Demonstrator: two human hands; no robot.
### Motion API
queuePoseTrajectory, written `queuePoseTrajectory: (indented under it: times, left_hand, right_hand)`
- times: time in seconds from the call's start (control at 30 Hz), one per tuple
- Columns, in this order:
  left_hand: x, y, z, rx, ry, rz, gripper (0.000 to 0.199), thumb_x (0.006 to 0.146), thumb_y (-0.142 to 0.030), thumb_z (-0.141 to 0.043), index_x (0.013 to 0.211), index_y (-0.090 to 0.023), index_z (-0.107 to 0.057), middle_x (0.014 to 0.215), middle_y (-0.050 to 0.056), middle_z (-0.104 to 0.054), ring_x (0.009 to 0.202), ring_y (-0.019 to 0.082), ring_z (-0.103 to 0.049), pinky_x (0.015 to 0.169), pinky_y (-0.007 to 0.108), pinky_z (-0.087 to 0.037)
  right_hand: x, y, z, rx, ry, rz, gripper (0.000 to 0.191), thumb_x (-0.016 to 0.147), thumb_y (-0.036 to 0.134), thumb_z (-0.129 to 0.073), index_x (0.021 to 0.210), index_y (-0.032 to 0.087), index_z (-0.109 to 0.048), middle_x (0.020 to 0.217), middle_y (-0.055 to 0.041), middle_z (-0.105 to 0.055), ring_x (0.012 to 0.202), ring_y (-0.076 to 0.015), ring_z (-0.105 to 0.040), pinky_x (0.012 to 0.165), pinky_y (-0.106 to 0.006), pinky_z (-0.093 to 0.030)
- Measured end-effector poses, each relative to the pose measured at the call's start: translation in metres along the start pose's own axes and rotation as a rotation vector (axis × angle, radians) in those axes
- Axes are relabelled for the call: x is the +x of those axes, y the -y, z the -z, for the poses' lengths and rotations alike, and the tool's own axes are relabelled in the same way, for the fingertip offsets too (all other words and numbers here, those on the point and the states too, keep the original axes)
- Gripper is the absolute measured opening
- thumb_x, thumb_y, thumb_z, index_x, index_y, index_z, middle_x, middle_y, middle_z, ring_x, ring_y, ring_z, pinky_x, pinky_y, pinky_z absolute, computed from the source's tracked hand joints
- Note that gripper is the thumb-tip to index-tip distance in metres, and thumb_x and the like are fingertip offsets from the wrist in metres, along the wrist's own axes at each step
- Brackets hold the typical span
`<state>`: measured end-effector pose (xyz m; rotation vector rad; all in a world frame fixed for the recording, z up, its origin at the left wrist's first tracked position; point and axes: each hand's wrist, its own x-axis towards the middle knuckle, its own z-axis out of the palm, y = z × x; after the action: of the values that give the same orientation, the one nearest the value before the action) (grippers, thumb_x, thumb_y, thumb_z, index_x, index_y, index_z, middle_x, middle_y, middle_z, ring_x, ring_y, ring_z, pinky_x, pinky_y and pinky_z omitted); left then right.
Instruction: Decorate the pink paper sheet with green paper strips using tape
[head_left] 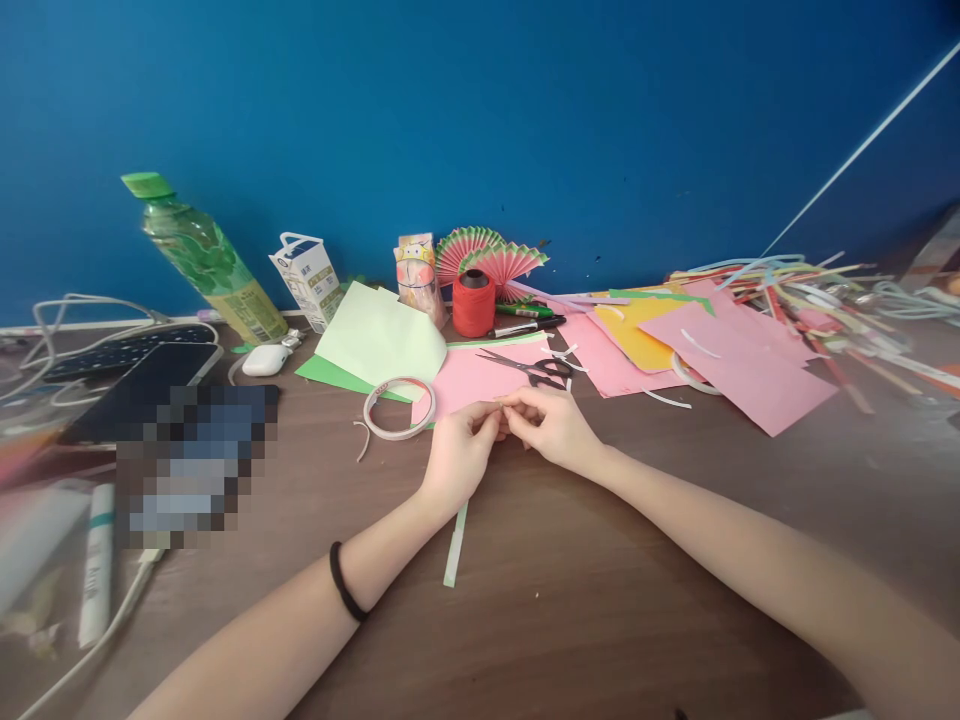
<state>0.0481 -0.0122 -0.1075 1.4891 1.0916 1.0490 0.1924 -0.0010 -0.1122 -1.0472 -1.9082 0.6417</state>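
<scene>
My left hand [463, 450] and my right hand [551, 425] meet fingertip to fingertip above the table, both closed in a pinch. A narrow light green paper strip [455, 550] comes out below my left hand and trails toward me. What lies between the fingertips is tiny and mostly covered. Just behind my right hand, black-handled scissors [544, 370] lie on pink paper [465, 375]. To the left of my left hand, a roll of double-sided tape [367, 410] rests on the table, partly over pale green paper [375, 335].
A red thread spool [473, 308] and folded paper fans [502, 262] stand by the blue wall. Pink sheets [757, 375] and blurred strips [825, 300] spread rightward. At left are a green bottle [217, 265], a milk carton [309, 280], an earphone case [265, 360] and a marker [97, 570].
</scene>
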Motion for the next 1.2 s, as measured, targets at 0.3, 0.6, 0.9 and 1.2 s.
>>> queuePoseTrajectory:
  times: [0.3,0.6,0.9,1.2]
  left_hand:
    - [0.0000,0.0005,0.0000,-0.032,-0.005,0.019,0.022,0.079,-0.023,-0.048,0.087,-0.014,-0.067,0.082,0.004,-0.070,0.074,0.016,-0.064,0.073,0.029,-0.053]
    - [-0.0007,-0.0014,0.0005,0.017,-0.024,0.028,0.021,0.078,-0.024,-0.049,0.084,-0.015,-0.067,0.076,0.004,-0.068,0.072,0.017,-0.064,0.072,0.029,-0.052]
    - [0.0001,0.0014,0.0009,0.039,-0.024,0.047,0.020,0.077,-0.028,-0.050,0.080,-0.015,-0.065,0.072,0.004,-0.068,0.070,0.017,-0.064,0.070,0.029,-0.051]
    - [0.0005,0.0015,0.0010,0.027,-0.025,0.056,0.018,0.077,-0.027,-0.051,0.079,-0.015,-0.064,0.072,0.003,-0.068,0.069,0.017,-0.064,0.069,0.029,-0.052]
  right_hand:
    - [0.0007,0.0023,0.0015,-0.007,-0.013,-0.001,0.015,0.076,0.013,-0.046,0.080,0.015,-0.060,0.056,0.0023,-0.057,0.042,-0.0071,-0.049,0.041,-0.018,-0.040]
    - [-0.0003,-0.0004,0.0011,-0.118,-0.038,0.101,0.013,0.075,0.015,-0.050,0.081,0.016,-0.061,0.058,0.0012,-0.060,0.045,-0.0079,-0.048,0.045,-0.020,-0.041]
    - [-0.0004,-0.0002,0.0016,-0.105,-0.017,0.095,0.013,0.076,0.015,-0.049,0.081,0.016,-0.061,0.056,0.0021,-0.059,0.044,-0.0080,-0.049,0.045,-0.020,-0.040]
    - [-0.0003,0.0023,0.0031,-0.059,0.004,0.040,0.016,0.075,0.013,-0.047,0.082,0.016,-0.062,0.055,0.0019,-0.059,0.044,-0.0083,-0.050,0.043,-0.019,-0.041]
